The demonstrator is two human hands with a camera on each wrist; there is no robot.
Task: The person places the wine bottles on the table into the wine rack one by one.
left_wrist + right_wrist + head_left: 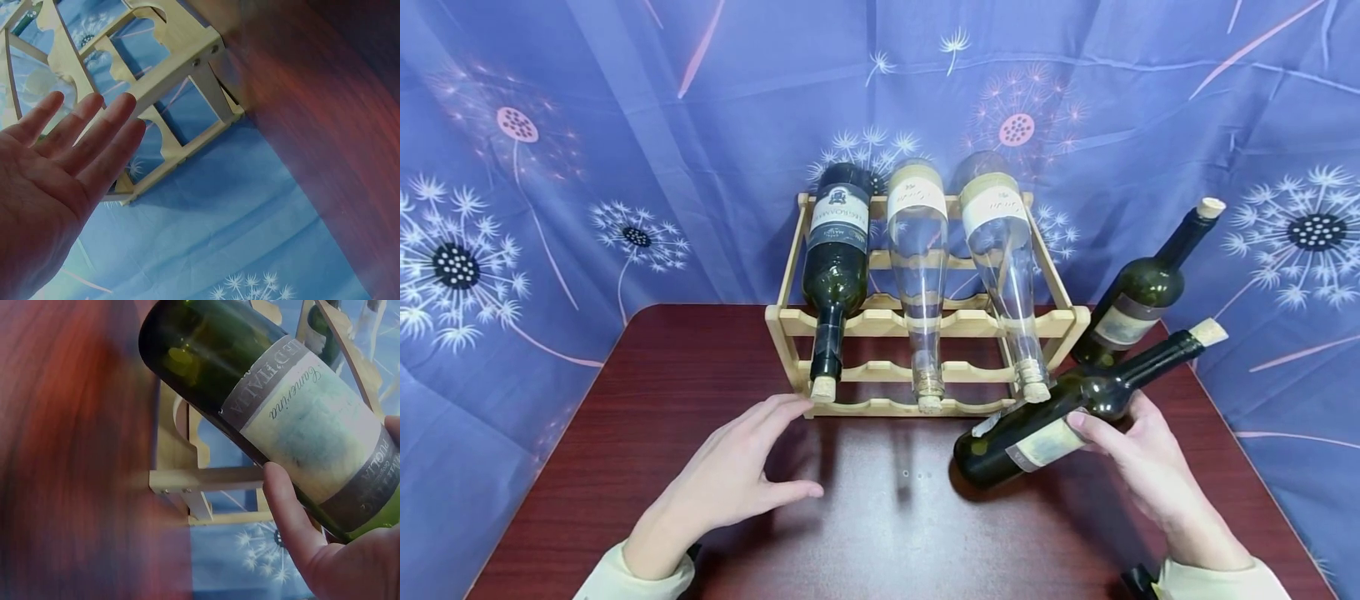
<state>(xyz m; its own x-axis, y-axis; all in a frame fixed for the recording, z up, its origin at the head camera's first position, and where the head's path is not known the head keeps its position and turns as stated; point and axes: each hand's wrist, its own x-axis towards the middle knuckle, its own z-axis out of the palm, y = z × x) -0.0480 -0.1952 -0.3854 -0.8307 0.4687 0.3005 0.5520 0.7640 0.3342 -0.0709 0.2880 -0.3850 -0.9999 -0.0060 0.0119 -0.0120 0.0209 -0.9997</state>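
Observation:
My right hand (1150, 467) grips a dark green corked wine bottle (1052, 440) around its body, thumb along the label. The bottle leans, neck up to the right, its base low over the table before the rack's right end. Its cream and grey label (312, 425) fills much of the right wrist view. My left hand (737, 467) holds nothing; its fingers are extended and its fingertips are right by the cork (823, 389) of a dark bottle (835, 279) lying in the wooden rack (782, 333). Two clear corked bottles (917, 258) lie beside it, necks toward me.
Another dark green corked bottle (1138, 292) stands upright right of the rack, behind the held one. The reddish-brown table (647, 392) carries everything. A blue dandelion-print cloth (737, 125) hangs behind and at both sides.

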